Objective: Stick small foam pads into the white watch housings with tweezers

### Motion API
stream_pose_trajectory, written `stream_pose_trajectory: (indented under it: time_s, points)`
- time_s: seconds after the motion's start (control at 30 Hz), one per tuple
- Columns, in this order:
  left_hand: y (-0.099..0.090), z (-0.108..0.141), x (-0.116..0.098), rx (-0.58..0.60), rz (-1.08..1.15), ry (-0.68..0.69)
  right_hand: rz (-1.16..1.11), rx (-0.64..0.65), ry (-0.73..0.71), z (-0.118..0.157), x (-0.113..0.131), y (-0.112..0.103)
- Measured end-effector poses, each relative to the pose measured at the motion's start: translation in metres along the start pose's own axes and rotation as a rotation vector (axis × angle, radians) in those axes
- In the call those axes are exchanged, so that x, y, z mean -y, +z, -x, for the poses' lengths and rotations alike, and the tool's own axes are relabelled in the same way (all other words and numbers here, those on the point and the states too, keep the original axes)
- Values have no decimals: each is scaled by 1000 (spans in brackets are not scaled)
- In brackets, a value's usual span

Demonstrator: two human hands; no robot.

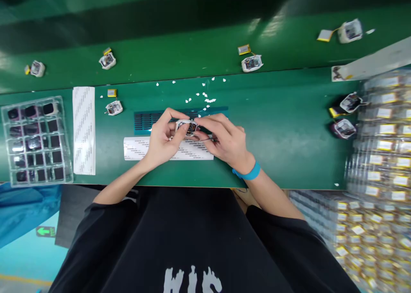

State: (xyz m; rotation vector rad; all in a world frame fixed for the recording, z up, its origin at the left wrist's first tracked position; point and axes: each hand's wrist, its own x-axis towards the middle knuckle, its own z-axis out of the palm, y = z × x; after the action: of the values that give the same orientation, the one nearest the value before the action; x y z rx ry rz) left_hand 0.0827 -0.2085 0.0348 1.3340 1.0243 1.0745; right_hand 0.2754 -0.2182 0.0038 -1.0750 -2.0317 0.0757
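Note:
My left hand (165,134) grips a small white electronic device housing (192,127) with its open side and circuit parts showing. My right hand (224,138), with a blue band at the wrist, closes on a thin metal tool (205,140) whose kind I cannot make out; its fingertips also touch the housing's right side. Under the hands lies a white printed backing strip (136,149). A blue slotted strip (143,122) is just behind it, partly covered by my fingers. Small white adhesive pieces (210,100) are scattered beyond my hands.
Open housings with yellow-edged batteries lie about, among them one housing (114,108) at left and another (252,63) on the back surface. A clear tray (69,156) and white sheets (84,130) are at left. Stacked battery trays (379,147) and a metal bracket (372,64) stand right.

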Motion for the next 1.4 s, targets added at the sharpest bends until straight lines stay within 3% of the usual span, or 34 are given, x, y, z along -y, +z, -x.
stream_pose_trajectory:
  time_s: [0.4,0.67,0.9,1.13,1.27,1.4]
  points:
    - [1,8,2,-40,-155,-4,23,-51,-79,5,-3,3]
    - [-1,9,6,16,-187,-107,57,90,-128,4,-7,-2]
    - [-2,8,0,-20,-273,-18,177,116,-255,9,-9,-7]
    - [-3,7,5,-22,-375,-31,72,345,-83,5,-12,-6]
    - [-3,4,9,3,-285,-116,-178,317,-14,2,-20,-8]
    - [-1,3,9,33,-232,-129,-149,281,37,2,-22,-10]
